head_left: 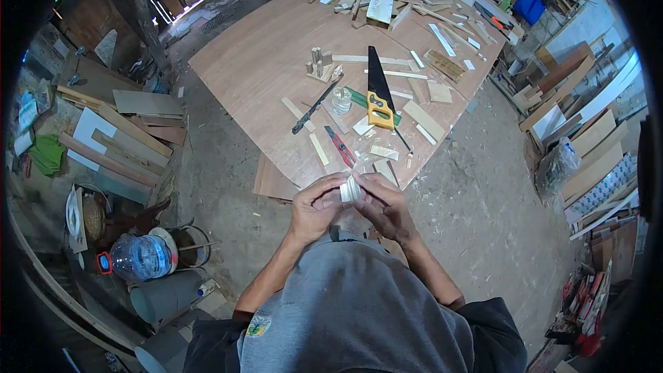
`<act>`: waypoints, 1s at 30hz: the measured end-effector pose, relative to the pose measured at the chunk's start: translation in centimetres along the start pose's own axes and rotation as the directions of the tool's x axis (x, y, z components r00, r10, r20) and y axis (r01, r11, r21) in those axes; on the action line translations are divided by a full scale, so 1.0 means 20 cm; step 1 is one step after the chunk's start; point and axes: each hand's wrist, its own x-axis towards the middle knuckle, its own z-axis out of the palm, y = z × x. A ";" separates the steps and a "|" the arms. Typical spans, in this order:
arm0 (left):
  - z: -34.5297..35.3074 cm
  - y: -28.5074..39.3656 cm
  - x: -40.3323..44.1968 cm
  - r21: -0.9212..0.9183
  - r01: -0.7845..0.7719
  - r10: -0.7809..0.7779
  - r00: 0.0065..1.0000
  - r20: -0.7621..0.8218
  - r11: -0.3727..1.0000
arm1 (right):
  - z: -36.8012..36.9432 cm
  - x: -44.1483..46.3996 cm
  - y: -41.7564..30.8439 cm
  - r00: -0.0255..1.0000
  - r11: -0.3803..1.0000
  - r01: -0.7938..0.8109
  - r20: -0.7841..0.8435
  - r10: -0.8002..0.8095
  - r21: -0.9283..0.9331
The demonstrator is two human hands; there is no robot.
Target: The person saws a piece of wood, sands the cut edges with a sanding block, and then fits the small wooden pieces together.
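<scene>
Close to my body, at the table's near edge, both hands hold a small stack of thin pale wood pieces (350, 190). My left hand (319, 200) grips it from the left with bent fingers. From the other side, my right hand (384, 204) pinches the same stack. Just beyond lies a red utility knife (340, 146) on the table. A handsaw (379, 90) with a yellow handle rests farther up, next to a clear jar (341, 101). Left of the jar is a dark, narrow tool (316, 105) whose kind I cannot make out.
The brown plywood table (242, 72) bears a scrap-wood pile (380, 3) at its far end and a small wooden piece with upright pegs (319, 63). Boards lean at the right (594, 141) and left (114, 145). A large water bottle (141, 257) lies at lower left.
</scene>
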 end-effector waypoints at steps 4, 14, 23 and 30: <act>0.02 0.05 -0.03 -0.101 0.102 -0.105 0.994 -0.034 0.990 | 0.06 -0.06 0.01 0.994 0.999 -0.053 -0.095 0.052 -0.002; 0.06 0.06 -0.05 -0.138 0.089 -0.098 0.993 -0.063 0.987 | 0.09 -0.08 0.07 0.978 0.993 0.096 -0.179 -0.105 -0.062; 0.04 0.00 -0.07 0.032 0.069 -0.067 0.996 -0.058 0.997 | 0.06 -0.09 0.02 0.994 0.994 0.064 -0.086 -0.072 -0.086; 0.06 -0.01 -0.10 0.041 0.154 -0.149 0.984 -0.097 0.987 | 0.07 -0.11 0.03 0.997 0.992 -0.006 -0.077 -0.004 -0.126</act>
